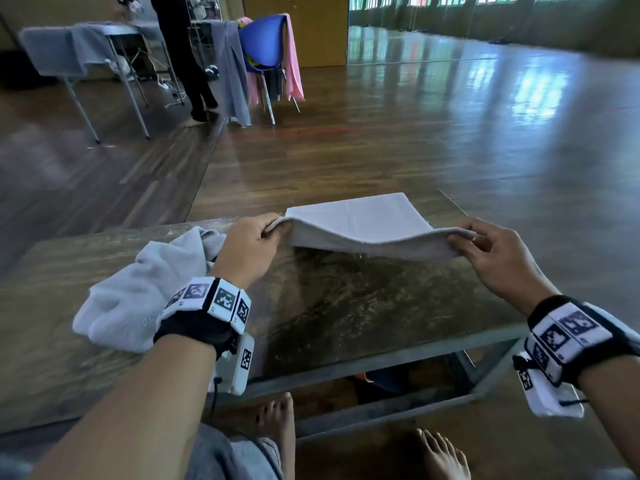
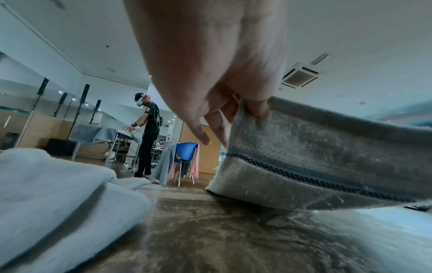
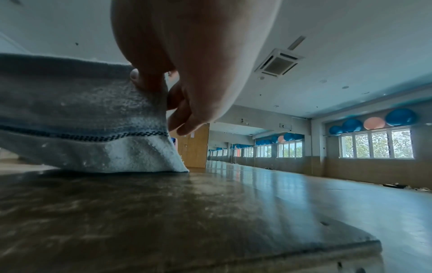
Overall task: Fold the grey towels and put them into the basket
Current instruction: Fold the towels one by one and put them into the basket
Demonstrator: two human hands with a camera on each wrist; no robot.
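both hands, left (image 1: 251, 245) and right (image 1: 498, 258), pinch the near corners of a flat grey terry towel (image 1: 363, 216), lifting its edge off the worn brown wooden desk (image 1: 346, 306).

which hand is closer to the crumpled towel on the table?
Left. The left hand sits right beside the crumpled towel, pinching a corner of the flat towel; the right hand pinches the opposite corner.

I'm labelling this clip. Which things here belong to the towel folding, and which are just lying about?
Job:
- grey towel, near edge lifted, one corner in each of the hands: left, right
- crumpled towel waiting on the table

Lying about:
- blue chair
- pink cloth
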